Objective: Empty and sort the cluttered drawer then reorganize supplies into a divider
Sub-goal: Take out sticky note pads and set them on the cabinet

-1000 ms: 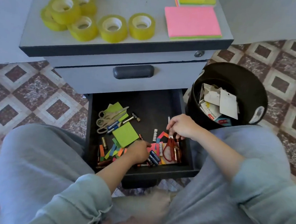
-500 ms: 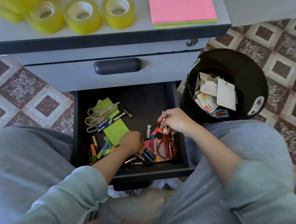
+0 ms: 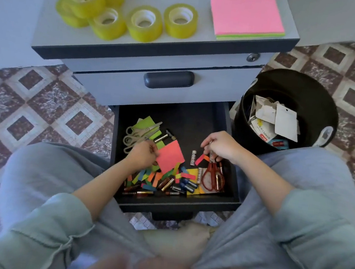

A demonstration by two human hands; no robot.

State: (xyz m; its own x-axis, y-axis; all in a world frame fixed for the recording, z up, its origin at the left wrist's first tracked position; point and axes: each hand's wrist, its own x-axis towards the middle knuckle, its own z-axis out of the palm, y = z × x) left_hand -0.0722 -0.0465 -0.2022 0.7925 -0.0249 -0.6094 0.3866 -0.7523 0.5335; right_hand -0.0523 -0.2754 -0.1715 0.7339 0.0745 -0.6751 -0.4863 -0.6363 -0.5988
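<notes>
The open black drawer (image 3: 236, 127) holds mixed clutter. My left hand (image 3: 142, 154) pinches a pink-red sticky note pad (image 3: 170, 156) by its left edge and holds it tilted above the drawer floor. My right hand (image 3: 220, 146) grips thin metal items (image 3: 210, 153) with curled fingers, just above the red-handled scissors (image 3: 210, 177). Pale grey scissors (image 3: 137, 133) lie on green notes (image 3: 145, 122) at the drawer's left. Several batteries (image 3: 175, 185) and coloured paper strips (image 3: 150, 178) lie along the front. A white battery (image 3: 193, 158) lies between my hands.
On the cabinet top (image 3: 195, 42) stand several yellow tape rolls (image 3: 144, 22) and a pink and green note stack (image 3: 248, 17). The upper drawer with its dark handle (image 3: 168, 79) is closed. A black bin (image 3: 326, 106) with paper scraps stands to the right on the tiled floor.
My left hand moved up and left in the drawer and lifted a pink-red pad that now covers the green pad. My right hand stays over the red scissors with its thin items.
</notes>
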